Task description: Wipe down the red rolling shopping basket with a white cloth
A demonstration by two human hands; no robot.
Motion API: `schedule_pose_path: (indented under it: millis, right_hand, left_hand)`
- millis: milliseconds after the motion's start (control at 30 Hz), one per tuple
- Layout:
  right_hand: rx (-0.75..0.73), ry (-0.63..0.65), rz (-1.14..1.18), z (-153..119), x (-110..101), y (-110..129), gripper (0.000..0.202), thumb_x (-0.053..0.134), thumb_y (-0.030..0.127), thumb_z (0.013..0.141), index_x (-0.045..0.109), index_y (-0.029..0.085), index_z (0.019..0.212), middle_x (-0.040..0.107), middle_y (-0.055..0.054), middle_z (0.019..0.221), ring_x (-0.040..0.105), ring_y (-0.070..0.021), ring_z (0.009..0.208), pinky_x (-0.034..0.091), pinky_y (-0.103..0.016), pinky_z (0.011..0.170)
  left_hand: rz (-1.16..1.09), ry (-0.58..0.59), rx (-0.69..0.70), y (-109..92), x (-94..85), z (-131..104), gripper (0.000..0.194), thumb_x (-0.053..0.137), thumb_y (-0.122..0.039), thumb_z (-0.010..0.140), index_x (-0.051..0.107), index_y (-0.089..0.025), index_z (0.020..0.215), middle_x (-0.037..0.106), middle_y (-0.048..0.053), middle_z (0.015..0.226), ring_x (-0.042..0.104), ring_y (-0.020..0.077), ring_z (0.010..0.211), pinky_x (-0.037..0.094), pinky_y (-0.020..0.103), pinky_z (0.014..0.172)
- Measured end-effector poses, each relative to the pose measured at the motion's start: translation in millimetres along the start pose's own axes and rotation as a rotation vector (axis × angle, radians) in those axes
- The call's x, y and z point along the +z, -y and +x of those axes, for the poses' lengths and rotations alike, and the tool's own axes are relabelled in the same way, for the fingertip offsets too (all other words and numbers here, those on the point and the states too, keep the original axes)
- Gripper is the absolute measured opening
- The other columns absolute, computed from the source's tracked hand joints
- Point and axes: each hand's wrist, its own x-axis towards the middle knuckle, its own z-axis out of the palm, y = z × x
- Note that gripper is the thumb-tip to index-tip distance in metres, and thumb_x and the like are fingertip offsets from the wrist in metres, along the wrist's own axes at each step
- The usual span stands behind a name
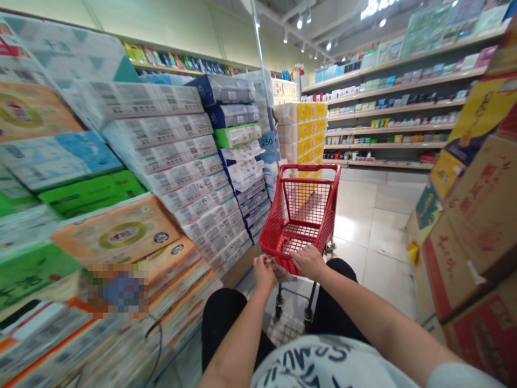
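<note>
A red plastic shopping cart (309, 215) with a mesh basket stands right in front of my body. Its wheels show between my knees. My left hand (264, 272) is closed on a small crumpled light-brown item (284, 272) at the cart's near edge; what the item is cannot be made out. My right hand (309, 263) rests on the near edge of the cart, its fingers curled over the red rim, close to the right of my left hand. The basket's mesh floor shows through its open top.
Stacked tissue packs (194, 161) line the left side, with orange packs (125, 231) nearest. Cardboard boxes (464, 242) are piled on the right. Yellow-and-white packs (307, 129) stand beyond the cart, and filled shelves (383, 129) run along the back. Tiled floor (363, 215) lies right of the cart.
</note>
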Motion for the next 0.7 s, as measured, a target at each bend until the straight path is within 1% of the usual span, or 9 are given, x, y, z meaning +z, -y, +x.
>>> schedule_pose_path:
  millis: [67, 133, 267, 300, 367, 433, 500, 600, 700]
  right_hand:
    - [0.001, 0.008, 0.0, 0.4, -0.4, 0.2, 0.02, 0.046, 0.025, 0.093, 0.066, 0.02, 0.088, 0.066, -0.001, 0.07, 0.052, -0.0134, 0.066, 0.022, -0.032, 0.069]
    - [0.005, 0.01, 0.003, 0.9, -0.3, 0.8, 0.02, 0.047, 0.024, 0.092, 0.065, 0.02, 0.086, 0.066, -0.001, 0.07, 0.052, -0.0134, 0.066, 0.022, -0.032, 0.069]
    - [-0.002, -0.015, 0.014, 0.2, 1.3, 1.1, 0.019, 0.047, 0.023, 0.092, 0.066, 0.02, 0.088, 0.066, 0.0, 0.071, 0.052, -0.0134, 0.065, 0.022, -0.032, 0.07]
    - [-0.008, -0.024, 0.015, -0.4, 1.7, 0.8, 0.019, 0.048, 0.023, 0.092, 0.066, 0.02, 0.089, 0.066, 0.0, 0.071, 0.052, -0.0133, 0.065, 0.023, -0.032, 0.071]
    - [-0.016, -0.036, 0.011, -1.3, 2.1, 0.1, 0.019, 0.047, 0.023, 0.092, 0.066, 0.02, 0.09, 0.065, 0.0, 0.069, 0.052, -0.0133, 0.065, 0.023, -0.032, 0.071]
    - [-0.017, -0.039, 0.003, -1.4, 2.1, -0.3, 0.019, 0.047, 0.023, 0.092, 0.066, 0.02, 0.087, 0.064, 0.0, 0.068, 0.051, -0.0131, 0.064, 0.023, -0.032, 0.07]
    - [-0.009, -0.037, -0.002, -0.9, 2.3, -0.2, 0.019, 0.047, 0.023, 0.092, 0.065, 0.02, 0.084, 0.064, 0.0, 0.067, 0.051, -0.0131, 0.064, 0.023, -0.032, 0.07]
    - [-0.004, -0.042, -0.005, -0.1, 3.7, 0.2, 0.018, 0.049, 0.023, 0.091, 0.065, 0.02, 0.086, 0.065, 0.0, 0.068, 0.051, -0.0133, 0.064, 0.023, -0.032, 0.07]
    - [-0.02, -0.057, 0.0, -0.4, 4.6, 0.1, 0.017, 0.049, 0.024, 0.091, 0.066, 0.02, 0.091, 0.066, -0.001, 0.069, 0.051, -0.0137, 0.064, 0.023, -0.032, 0.071]
  left_hand:
    - [-0.016, -0.113, 0.011, -0.2, -8.7, 11.1, 0.014, 0.057, -0.008, 0.077, 0.055, -0.018, 0.087, 0.05, 0.004, 0.094, 0.056, 0.0192, 0.094, 0.047, 0.037, 0.091]
    - [-0.044, -0.127, 0.064, -2.9, -9.0, 12.2, 0.014, 0.058, -0.01, 0.077, 0.056, -0.018, 0.089, 0.051, 0.004, 0.095, 0.055, 0.0194, 0.094, 0.047, 0.037, 0.09]
    - [-0.073, 0.07, 0.171, -7.6, 7.9, -11.4, 0.02, 0.053, -0.001, 0.073, 0.056, -0.019, 0.081, 0.051, 0.002, 0.088, 0.056, 0.0159, 0.081, 0.05, 0.031, 0.079]
    - [-0.079, 0.095, 0.199, -8.2, 10.2, -16.2, 0.023, 0.052, 0.001, 0.072, 0.057, -0.019, 0.081, 0.052, 0.002, 0.088, 0.056, 0.0158, 0.081, 0.05, 0.031, 0.079]
    - [-0.093, 0.035, 0.243, -10.2, 8.1, -17.6, 0.024, 0.051, 0.0, 0.073, 0.057, -0.02, 0.084, 0.052, 0.002, 0.091, 0.057, 0.0166, 0.084, 0.05, 0.032, 0.082]
    - [-0.105, -0.086, 0.272, -14.2, 0.2, -10.0, 0.022, 0.052, -0.003, 0.075, 0.057, -0.02, 0.087, 0.051, 0.004, 0.095, 0.056, 0.018, 0.09, 0.049, 0.036, 0.088]
    - [-0.11, -0.143, 0.297, -18.9, -6.3, -1.5, 0.021, 0.053, -0.004, 0.076, 0.057, -0.021, 0.089, 0.05, 0.004, 0.098, 0.055, 0.019, 0.095, 0.048, 0.039, 0.092]
    - [-0.104, -0.067, 0.336, -22.0, -3.2, -2.2, 0.025, 0.054, -0.002, 0.075, 0.058, -0.021, 0.092, 0.05, 0.005, 0.102, 0.055, 0.0195, 0.102, 0.048, 0.039, 0.095]
    - [-0.088, 0.051, 0.35, -21.0, 5.6, -13.3, 0.029, 0.052, 0.002, 0.071, 0.058, -0.021, 0.088, 0.05, 0.003, 0.099, 0.056, 0.0177, 0.098, 0.05, 0.035, 0.091]
